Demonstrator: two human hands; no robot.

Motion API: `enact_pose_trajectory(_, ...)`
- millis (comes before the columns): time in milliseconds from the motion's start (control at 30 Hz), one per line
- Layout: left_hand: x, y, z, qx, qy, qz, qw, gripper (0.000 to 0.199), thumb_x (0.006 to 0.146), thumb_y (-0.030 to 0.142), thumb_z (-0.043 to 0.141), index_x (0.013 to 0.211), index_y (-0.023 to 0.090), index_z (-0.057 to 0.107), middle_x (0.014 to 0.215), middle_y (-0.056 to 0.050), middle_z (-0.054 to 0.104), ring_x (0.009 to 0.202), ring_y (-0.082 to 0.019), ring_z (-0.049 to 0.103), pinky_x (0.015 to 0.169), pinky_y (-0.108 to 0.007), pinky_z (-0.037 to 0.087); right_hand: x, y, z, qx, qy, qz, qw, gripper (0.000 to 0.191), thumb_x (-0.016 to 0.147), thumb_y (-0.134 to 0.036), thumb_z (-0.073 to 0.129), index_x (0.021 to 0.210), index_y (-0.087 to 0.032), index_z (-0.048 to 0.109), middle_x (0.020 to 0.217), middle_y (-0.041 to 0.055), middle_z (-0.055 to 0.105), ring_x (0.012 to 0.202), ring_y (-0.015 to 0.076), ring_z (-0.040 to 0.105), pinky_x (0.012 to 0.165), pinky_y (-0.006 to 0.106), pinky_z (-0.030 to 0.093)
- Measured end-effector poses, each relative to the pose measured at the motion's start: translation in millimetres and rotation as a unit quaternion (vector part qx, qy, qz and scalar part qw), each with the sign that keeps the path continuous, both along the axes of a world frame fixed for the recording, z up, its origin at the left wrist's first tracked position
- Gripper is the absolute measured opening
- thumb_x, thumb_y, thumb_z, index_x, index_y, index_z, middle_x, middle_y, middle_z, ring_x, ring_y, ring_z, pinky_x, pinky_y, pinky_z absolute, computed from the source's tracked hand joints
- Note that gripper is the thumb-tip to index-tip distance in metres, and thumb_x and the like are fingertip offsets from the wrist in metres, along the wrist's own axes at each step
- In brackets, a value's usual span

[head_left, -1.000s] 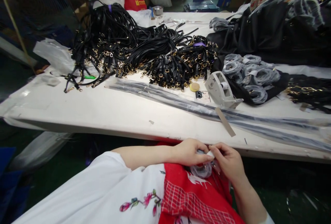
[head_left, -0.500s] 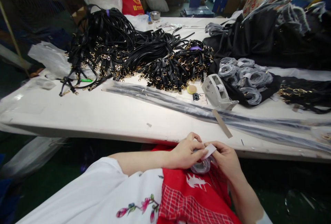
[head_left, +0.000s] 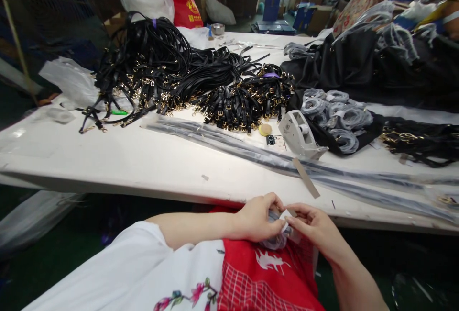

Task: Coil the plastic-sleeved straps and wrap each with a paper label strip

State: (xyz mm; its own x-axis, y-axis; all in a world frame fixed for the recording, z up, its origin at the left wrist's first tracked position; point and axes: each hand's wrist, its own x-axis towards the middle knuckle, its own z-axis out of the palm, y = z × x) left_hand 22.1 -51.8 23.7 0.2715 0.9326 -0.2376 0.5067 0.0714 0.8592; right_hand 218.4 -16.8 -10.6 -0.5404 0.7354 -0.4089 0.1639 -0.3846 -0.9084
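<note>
Close to my body, below the table edge, my left hand (head_left: 258, 219) is closed around a plastic-wrapped coiled strap (head_left: 275, 242). A short white strip (head_left: 286, 214), paper or tape, lies across the coil's upper side. My right hand (head_left: 312, 224) pinches the strip with thumb and fingers, right beside the left fingertips. Part of the coil is hidden behind my fingers. On the table to the right, several similar plastic-wrapped coils (head_left: 335, 112) are heaped on black material. A pale tape dispenser (head_left: 300, 134) stands in front of them.
Black straps with gold clasps (head_left: 161, 72) are piled at the back left, beside small buckled straps (head_left: 233, 105). Long plastic-wrapped straps (head_left: 222, 141) cross the white table (head_left: 107, 158). A brown strip (head_left: 305, 177) lies over them. Another person's arm (head_left: 451, 20) shows at far right.
My right thumb and fingers have shifted on the white strip, which now lies closer against the coil. My left fingers have curled further around the coil. The view has tilted slightly upward.
</note>
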Motion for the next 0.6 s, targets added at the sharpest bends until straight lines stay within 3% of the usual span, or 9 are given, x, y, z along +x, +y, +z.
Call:
enact_pose_trajectory(133,1,-4,-1.3,0.021,0.033,-0.037,0.999,0.038,0.073,0.031,0.065,0.106,0.018,0.052,0.092,-0.005,0.07,0.082,-0.019,0.065,0.072,-0.028,0.049,1,5,-1.2,0.024,-0.037,0.082,0.996,0.038,0.071,-0.047,0.075,0.091,-0.015,0.067,0.078,0.0039,0.073,0.063,0.0181,0.066,0.056,0.026,0.049)
enact_pose_trajectory(233,1,-2,-6.3,0.005,0.04,-0.046,0.998,0.042,0.075,0.036,0.064,0.11,0.017,0.051,0.096,-0.007,0.07,0.085,-0.021,0.066,0.075,-0.03,0.05,-3,0,2.9,0.112,-0.103,0.077,0.985,0.021,0.076,-0.039,0.068,0.076,-0.019,0.066,0.077,0.0044,0.073,0.069,0.0212,0.067,0.062,0.029,0.05)
enact_pose_trajectory(300,-1,1,-10.9,-0.026,0.072,-0.065,0.995,0.039,0.076,0.04,0.064,0.105,0.016,0.055,0.094,-0.009,0.071,0.084,-0.023,0.066,0.073,-0.031,0.05,-7,-8,7.4,0.242,-0.181,0.051,0.952,0.012,0.081,-0.03,0.06,0.077,-0.022,0.068,0.077,0.004,0.073,0.072,0.0222,0.067,0.067,0.031,0.05)
enact_pose_trajectory(400,-3,9,-18.2,-0.072,0.082,-0.131,0.985,0.023,0.08,0.036,0.056,0.088,0.016,0.064,0.083,-0.008,0.071,0.074,-0.021,0.064,0.066,-0.029,0.048,-12,-22,12.4,0.443,-0.255,0.05,0.858,0.019,0.087,-0.021,0.052,0.084,-0.025,0.07,0.081,0.004,0.073,0.074,0.0221,0.067,0.07,0.033,0.051)
enact_pose_trajectory(500,-5,20,-20.9,-0.151,-0.015,-0.096,0.984,0.025,0.081,0.031,0.055,0.093,0.013,0.067,0.074,-0.002,0.068,0.065,-0.014,0.059,0.058,-0.023,0.045,-13,-27,15.2,0.526,-0.22,0.039,0.821,0.023,0.093,-0.018,0.047,0.098,-0.025,0.069,0.092,0.0054,0.074,0.082,0.0217,0.069,0.076,0.033,0.054)
enact_pose_trajectory(600,-6,34,-15.3,-0.189,-0.108,-0.041,0.975,0.034,0.071,0.03,0.066,0.098,0.01,0.067,0.069,0.0,0.063,0.06,-0.011,0.052,0.054,-0.021,0.041,-12,-22,17.5,0.596,-0.178,-0.005,0.783,0.026,0.093,-0.013,0.048,0.108,-0.025,0.066,0.104,0.0057,0.073,0.096,0.0221,0.068,0.086,0.035,0.056)
